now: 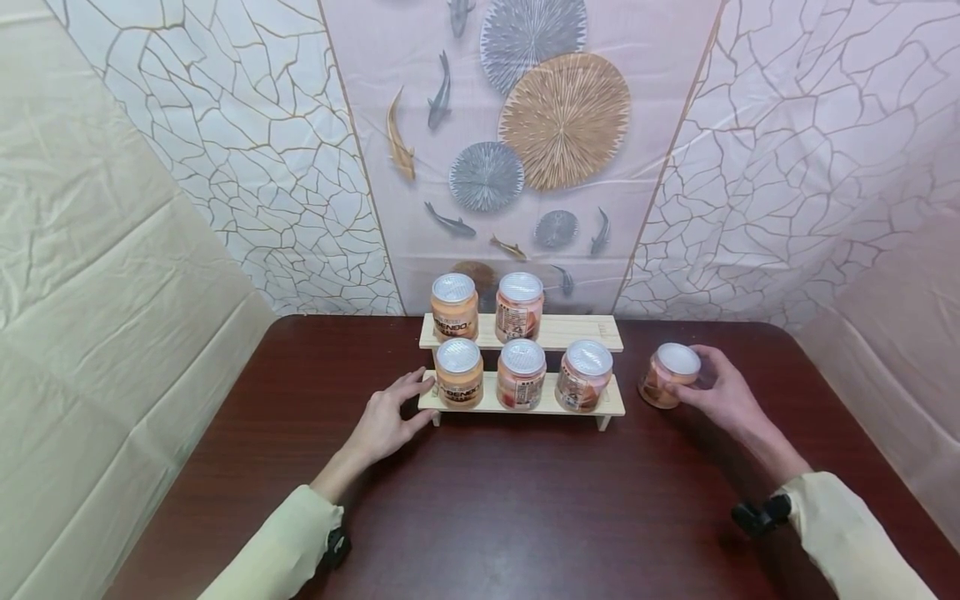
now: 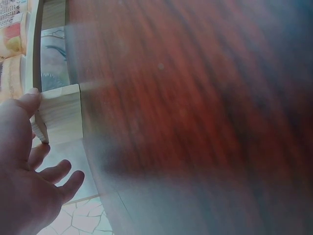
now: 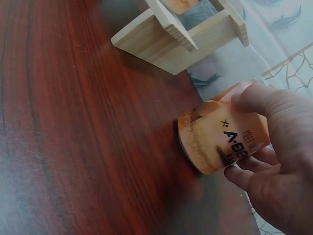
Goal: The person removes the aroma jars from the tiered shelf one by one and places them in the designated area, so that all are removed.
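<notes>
A two-step wooden rack stands on the dark table, carrying several orange-labelled jars with pale lids. Two jars sit on its upper board, a left one and a middle one. Three more line the lower board, among them the right-hand jar. At the rack's left end, my left hand pinches the lower board between thumb and fingers. To the right of the rack my right hand grips another jar, thumb on one side and fingers round the other; its base is close to the tabletop.
The reddish-brown table extends in front of the rack and to both sides. Behind it hangs a patterned cloth with fish and round motifs. Pale cloth walls flank the table. Both sleeves carry dark wrist devices.
</notes>
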The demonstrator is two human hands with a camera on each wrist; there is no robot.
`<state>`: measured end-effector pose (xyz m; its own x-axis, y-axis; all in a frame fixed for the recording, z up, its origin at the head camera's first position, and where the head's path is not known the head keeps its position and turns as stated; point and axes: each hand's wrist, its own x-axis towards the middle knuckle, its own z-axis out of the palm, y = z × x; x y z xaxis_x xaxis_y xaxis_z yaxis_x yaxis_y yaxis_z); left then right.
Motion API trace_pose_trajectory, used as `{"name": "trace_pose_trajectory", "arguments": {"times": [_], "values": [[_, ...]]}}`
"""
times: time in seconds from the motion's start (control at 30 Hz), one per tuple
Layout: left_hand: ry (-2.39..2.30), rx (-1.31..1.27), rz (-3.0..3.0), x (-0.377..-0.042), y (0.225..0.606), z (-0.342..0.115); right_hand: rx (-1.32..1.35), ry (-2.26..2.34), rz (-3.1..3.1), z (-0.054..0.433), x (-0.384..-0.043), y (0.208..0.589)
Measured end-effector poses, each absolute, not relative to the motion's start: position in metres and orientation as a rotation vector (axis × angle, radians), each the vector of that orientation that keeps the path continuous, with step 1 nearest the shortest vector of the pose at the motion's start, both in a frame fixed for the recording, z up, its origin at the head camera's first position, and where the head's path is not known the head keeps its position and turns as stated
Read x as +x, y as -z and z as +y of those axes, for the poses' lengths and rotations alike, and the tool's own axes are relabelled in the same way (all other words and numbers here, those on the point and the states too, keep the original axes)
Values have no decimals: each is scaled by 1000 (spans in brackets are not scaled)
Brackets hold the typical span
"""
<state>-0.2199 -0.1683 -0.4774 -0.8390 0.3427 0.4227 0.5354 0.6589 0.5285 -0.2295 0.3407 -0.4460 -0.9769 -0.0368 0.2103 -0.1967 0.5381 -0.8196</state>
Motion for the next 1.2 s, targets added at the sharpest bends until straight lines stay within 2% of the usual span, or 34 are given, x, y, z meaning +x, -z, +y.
{"name": "trace_pose_trajectory", "arguments": {"times": [0.33, 0.67, 0.87, 1.2], "values": [[948, -703, -2577, -220, 476, -170, 266, -1184, -2577, 331, -232, 410], [950, -702, -2582, -220, 477, -171, 483, -1278, -2511, 276, -242, 356], [948, -690, -2600, -219, 477, -170, 636, -1404, -2484, 243, -248, 342], [958, -695, -2600, -219, 478, -169, 674, -1510, -2513, 203, -255, 334]]}}
